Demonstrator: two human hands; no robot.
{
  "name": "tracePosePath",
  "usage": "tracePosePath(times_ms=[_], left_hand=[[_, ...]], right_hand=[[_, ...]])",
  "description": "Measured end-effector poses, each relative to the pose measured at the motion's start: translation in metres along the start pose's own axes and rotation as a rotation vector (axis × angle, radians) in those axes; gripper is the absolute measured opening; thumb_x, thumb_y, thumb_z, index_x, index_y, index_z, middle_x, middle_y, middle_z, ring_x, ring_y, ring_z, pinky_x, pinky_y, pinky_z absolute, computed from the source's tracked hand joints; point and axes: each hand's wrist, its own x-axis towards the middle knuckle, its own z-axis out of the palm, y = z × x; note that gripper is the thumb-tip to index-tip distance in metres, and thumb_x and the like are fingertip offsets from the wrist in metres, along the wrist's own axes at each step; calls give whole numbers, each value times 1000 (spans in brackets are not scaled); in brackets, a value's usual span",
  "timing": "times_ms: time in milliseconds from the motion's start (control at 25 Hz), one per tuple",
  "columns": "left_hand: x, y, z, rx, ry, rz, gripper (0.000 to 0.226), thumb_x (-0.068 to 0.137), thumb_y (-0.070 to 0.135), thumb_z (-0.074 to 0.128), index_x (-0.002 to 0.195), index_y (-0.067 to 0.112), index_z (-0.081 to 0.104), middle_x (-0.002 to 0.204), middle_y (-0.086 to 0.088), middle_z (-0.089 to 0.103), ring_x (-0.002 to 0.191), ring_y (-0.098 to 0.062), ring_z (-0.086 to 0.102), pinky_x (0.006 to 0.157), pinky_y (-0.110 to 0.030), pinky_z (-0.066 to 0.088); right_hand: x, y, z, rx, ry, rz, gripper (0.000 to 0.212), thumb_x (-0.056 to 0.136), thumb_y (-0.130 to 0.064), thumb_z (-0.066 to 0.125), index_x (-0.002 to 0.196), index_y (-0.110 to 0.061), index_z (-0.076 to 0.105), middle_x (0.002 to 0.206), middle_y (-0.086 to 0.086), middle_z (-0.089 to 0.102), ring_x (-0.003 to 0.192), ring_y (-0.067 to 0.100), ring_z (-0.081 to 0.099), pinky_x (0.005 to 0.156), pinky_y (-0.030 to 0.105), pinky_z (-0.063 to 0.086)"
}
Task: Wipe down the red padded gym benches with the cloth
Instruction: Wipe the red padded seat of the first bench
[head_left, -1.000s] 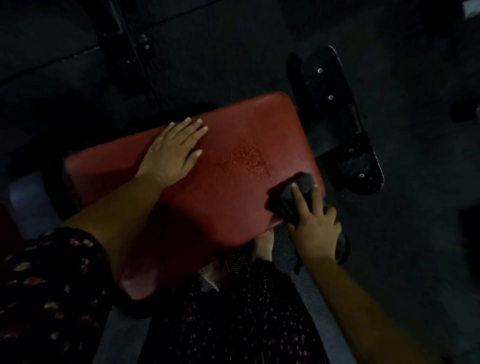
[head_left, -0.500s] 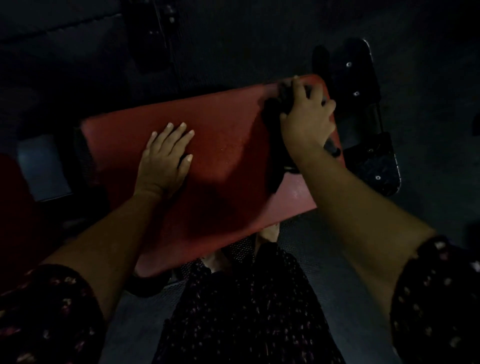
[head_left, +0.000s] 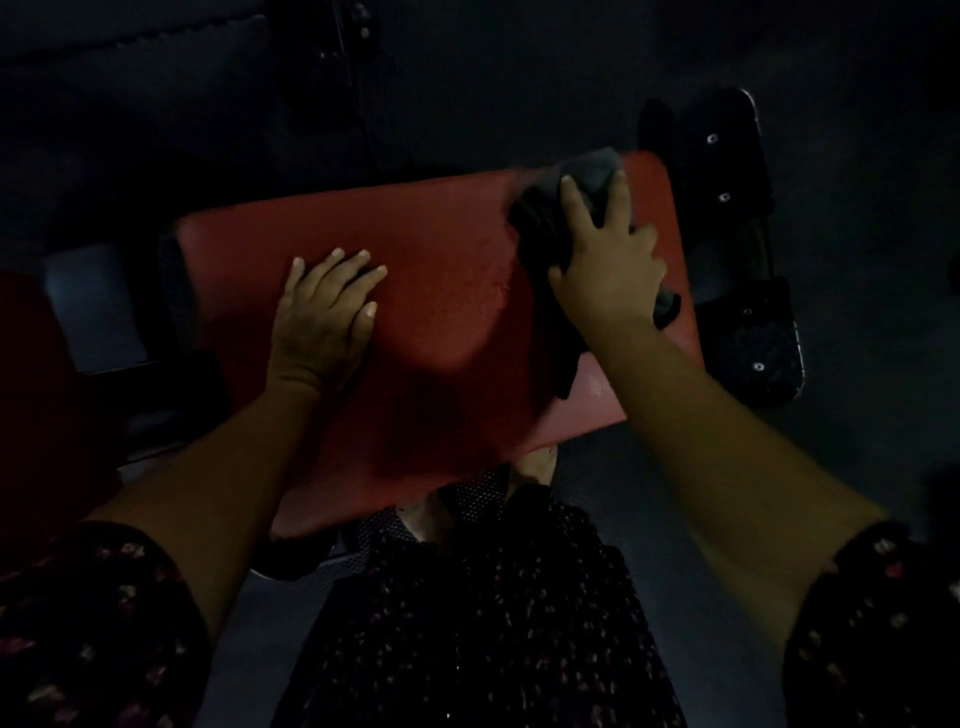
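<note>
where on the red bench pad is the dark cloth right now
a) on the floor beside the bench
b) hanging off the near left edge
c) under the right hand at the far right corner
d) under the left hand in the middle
c: the right hand presses the dark cloth onto the far right corner of the red bench pad, while the left hand lies flat and bare mid-pad.

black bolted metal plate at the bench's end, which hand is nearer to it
Right. The right hand presses the dark cloth at the red padded bench's end beside the black bolted metal plate; the left hand rests flat mid-bench, farther away.
</note>
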Motion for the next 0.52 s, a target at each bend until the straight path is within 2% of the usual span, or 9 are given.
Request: tracePosePath(times_ms=[120,240,320,520], left_hand=[[-22,-7,1,-4,43,-36,45,100,30,36,135,12,57,142,-13,54,134,-35,44,113,-57,22],[-51,-9,3,-12,55,-75,44,100,31,37,139,15,51,145,-12,49,137,-33,37,114,-56,20],[-71,-10,6,-2,53,-130,44,101,32,36,141,18,47,148,-11,45,139,-32,34,115,-54,18],[-84,-8,10,2,86,-166,43,101,31,35,142,19,46,148,-10,45,139,-32,34,113,-56,21]], right_hand=[[-60,13,28,-15,43,-12,86,85,-34,67,154,-37,16,162,15,7,110,41,46,80,49,46],[-138,32,64,57,73,12,88,74,-33,78,150,-32,33,155,23,27,100,45,52,75,55,49],[-182,40,83,123,49,48,88,71,-35,81,146,-32,35,149,25,35,96,47,54,72,57,51],[-198,29,92,185,31,65,85,72,-34,82,144,-31,36,146,27,38,101,48,54,75,60,51]])
